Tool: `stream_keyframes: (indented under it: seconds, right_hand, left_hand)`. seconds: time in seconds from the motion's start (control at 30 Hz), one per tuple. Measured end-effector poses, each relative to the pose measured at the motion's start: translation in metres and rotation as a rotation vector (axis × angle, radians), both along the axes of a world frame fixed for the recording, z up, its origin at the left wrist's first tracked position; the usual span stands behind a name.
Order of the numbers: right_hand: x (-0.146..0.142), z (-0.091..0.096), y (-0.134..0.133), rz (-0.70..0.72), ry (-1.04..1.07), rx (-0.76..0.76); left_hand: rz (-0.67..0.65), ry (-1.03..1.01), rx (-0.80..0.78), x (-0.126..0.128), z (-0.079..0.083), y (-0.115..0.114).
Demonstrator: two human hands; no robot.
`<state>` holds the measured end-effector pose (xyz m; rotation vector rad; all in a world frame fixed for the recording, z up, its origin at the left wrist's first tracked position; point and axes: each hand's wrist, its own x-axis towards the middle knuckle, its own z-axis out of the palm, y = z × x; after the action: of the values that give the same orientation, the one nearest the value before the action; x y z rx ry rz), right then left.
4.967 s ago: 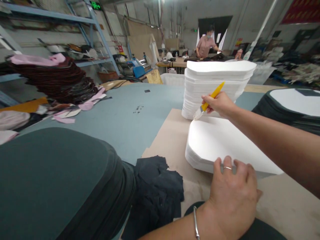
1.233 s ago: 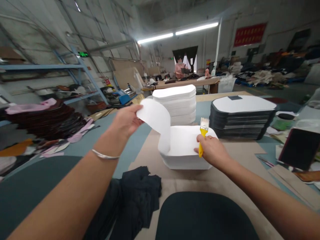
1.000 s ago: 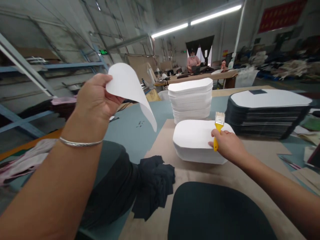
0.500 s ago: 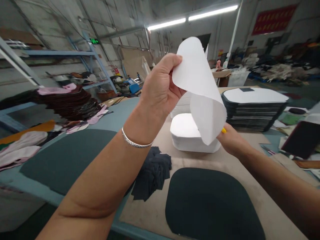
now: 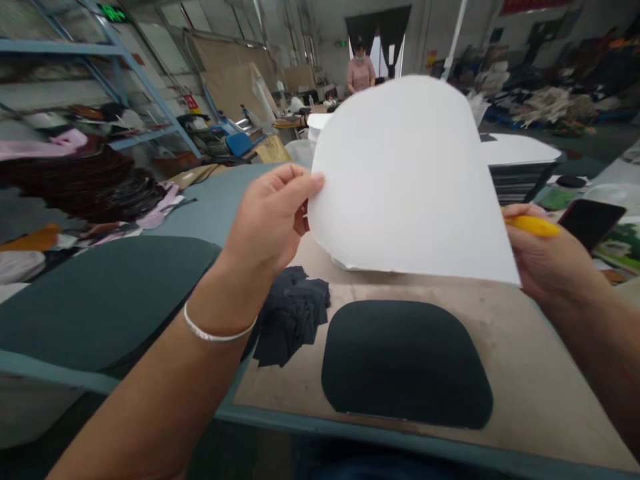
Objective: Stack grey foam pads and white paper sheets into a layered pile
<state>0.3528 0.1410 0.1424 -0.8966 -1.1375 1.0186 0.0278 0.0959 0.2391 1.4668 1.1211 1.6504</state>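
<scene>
While no legible writing shows, left hand (image 5: 270, 217) pinches white sheet (image 5: 400, 180) above dark pad (image 5: 405, 363); right hand (image 5: 550, 260) fingers grip yellow brush handle (image 5: 533, 225).

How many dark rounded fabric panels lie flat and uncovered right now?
2: one dark rounded fabric panel on the brown board near the table's front edge, one larger dark panel at left. The white sheet held up may hide more.

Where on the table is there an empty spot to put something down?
Bare tan board lies right of the dark rounded fabric panel, and bare blue-grey tabletop behind the big dark green stack. It is crowded by the pile of small dark fabric pieces and the pink and maroon heap.
</scene>
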Motion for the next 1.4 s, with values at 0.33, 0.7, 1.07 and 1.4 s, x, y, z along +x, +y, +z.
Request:
stream_keyframes:
  seconds: [0.33,0.7,1.07,1.4]
  right_hand:
    - [0.047,-0.091,-0.083,-0.247,-0.758,-0.009]
    - [0.038,-0.174,-0.133,-0.123,-1.054,-0.241]
    - [0.036,-0.178,-0.13,-0.149,-1.153,-0.31]
    - [0.039,-0.18,-0.131,-0.144,-1.195,-0.326]
  left_hand:
    - [0.094,0.282,-0.491,-0.032,-0.162,-0.063]
    - [0.194,0.636,-0.667,-0.026,-0.25,-0.112]
    - [0.233,0.797,-0.653,-0.021,-0.256,-0.111]
    - [0.232,0.834,-0.631,-0.02,-0.255,-0.109]
